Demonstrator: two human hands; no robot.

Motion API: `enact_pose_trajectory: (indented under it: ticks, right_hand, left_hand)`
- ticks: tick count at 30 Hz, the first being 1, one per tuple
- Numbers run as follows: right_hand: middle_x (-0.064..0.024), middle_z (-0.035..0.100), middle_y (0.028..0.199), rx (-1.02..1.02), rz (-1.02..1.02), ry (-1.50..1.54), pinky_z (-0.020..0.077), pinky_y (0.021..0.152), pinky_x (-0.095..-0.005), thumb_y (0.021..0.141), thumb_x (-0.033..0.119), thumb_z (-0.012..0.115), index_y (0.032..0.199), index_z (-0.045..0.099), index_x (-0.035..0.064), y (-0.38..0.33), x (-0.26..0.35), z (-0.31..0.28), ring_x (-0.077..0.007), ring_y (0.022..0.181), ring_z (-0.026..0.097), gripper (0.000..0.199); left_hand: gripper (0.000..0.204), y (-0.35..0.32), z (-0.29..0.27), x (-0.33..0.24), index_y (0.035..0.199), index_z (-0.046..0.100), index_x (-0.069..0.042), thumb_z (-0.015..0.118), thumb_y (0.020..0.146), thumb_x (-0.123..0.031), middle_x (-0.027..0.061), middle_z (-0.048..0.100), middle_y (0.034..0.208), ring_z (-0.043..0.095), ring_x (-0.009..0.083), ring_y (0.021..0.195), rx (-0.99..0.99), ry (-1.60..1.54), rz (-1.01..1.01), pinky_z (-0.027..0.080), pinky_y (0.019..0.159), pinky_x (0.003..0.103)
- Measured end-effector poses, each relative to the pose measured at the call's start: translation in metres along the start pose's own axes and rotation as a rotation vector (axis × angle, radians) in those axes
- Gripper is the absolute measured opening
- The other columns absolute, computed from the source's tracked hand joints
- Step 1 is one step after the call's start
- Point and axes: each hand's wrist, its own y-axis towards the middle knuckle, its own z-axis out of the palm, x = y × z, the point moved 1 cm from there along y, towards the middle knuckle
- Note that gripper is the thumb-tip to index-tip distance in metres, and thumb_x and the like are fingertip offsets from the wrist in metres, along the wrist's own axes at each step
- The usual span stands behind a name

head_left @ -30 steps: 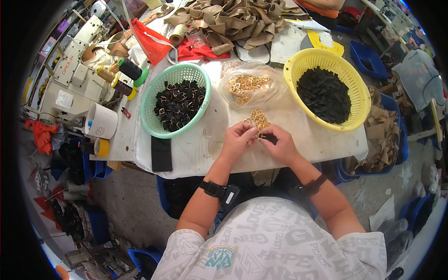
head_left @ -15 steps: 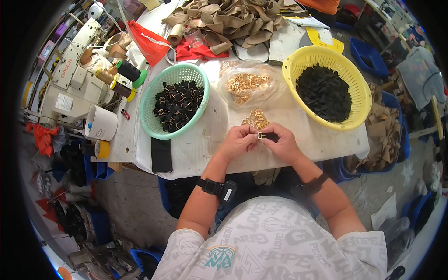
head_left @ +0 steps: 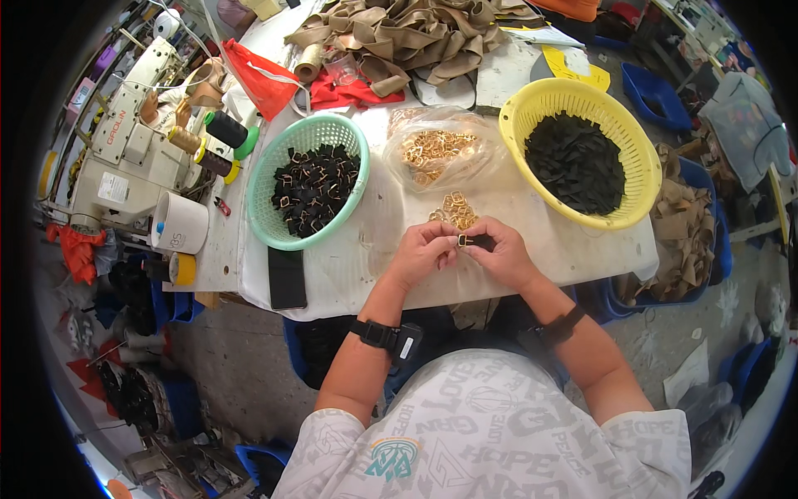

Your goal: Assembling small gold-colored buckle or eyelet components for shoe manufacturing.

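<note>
Close together at the table's near edge, both my hands are closed around one small piece of work. A gold buckle (head_left: 462, 240) sits between the fingertips, with a short black strap (head_left: 482, 242) running through or against it. My left hand (head_left: 422, 254) pinches at the buckle's left side. The strap is held by my right hand (head_left: 507, 258), whose fingers partly hide it. Just beyond the fingers lies a small heap of loose gold buckles (head_left: 456, 209).
A green basket (head_left: 258, 195) at left holds black straps with buckles; a yellow basket (head_left: 648, 179) at right holds black strips. Between them sits a clear bag of gold buckles (head_left: 436, 154). A phone (head_left: 287, 279) lies front left, near a sewing machine (head_left: 125, 141). Brown pieces (head_left: 416, 37) pile at the back.
The hands stay in nearly the same place with the buckle and strap between them. The view has shifted very slightly.
</note>
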Motion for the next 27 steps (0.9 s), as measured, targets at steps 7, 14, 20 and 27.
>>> enact_pose_trajectory:
  ticks: [7, 14, 20, 27]
  right_hand:
    - [-0.0031, 0.06, 0.084, 0.022, -0.053, -0.136, 0.0468, 0.069, -0.0236, 0.079, -0.002, 0.065, 0.099, 0.061, 0.0004, 0.001, -0.003, 0.001, -0.0086, 0.077, 0.057, 0.02]
    - [-0.005, 0.064, 0.081, 0.022, 0.249, 0.207, 0.0454, 0.055, -0.0205, 0.088, 0.003, 0.055, 0.106, 0.059, -0.0013, 0.002, 0.009, -0.006, -0.0069, 0.062, 0.058, 0.018]
    - [-0.01, 0.065, 0.083, -0.002, 0.297, 0.297, 0.0474, 0.054, -0.0204, 0.093, 0.003, 0.047, 0.107, 0.056, -0.0032, 0.004, 0.008, -0.006, -0.0102, 0.063, 0.061, 0.019]
    - [-0.0119, 0.064, 0.084, -0.012, 0.303, 0.333, 0.0526, 0.057, -0.0237, 0.093, 0.0, 0.043, 0.107, 0.055, -0.0047, 0.004, 0.009, -0.006, -0.0124, 0.064, 0.062, 0.019]
  left_hand:
    - [0.005, 0.002, 0.008, -0.004, 0.085, 0.063, -0.001, 0.064, 0.083, -0.006, 0.0023, 0.061, 0.067, 0.054, 0.0061, 0.054, -0.059, 0.19, -0.03, 0.041, 0.047, 0.019]
    - [0.006, 0.004, 0.002, 0.007, 0.082, 0.062, 0.0, 0.065, 0.083, -0.005, 0.0045, 0.063, 0.069, 0.054, 0.0067, 0.052, -0.153, -0.02, 0.054, 0.042, 0.045, 0.02]
    - [0.007, 0.005, 0.003, 0.007, 0.087, 0.063, 0.002, 0.065, 0.084, -0.004, 0.0055, 0.064, 0.071, 0.055, 0.0072, 0.054, -0.143, -0.023, 0.055, 0.043, 0.046, 0.02]
    - [0.013, 0.005, 0.005, 0.007, 0.096, 0.066, 0.003, 0.064, 0.085, -0.004, 0.0055, 0.066, 0.074, 0.058, 0.0073, 0.056, -0.149, -0.038, 0.07, 0.045, 0.047, 0.02]
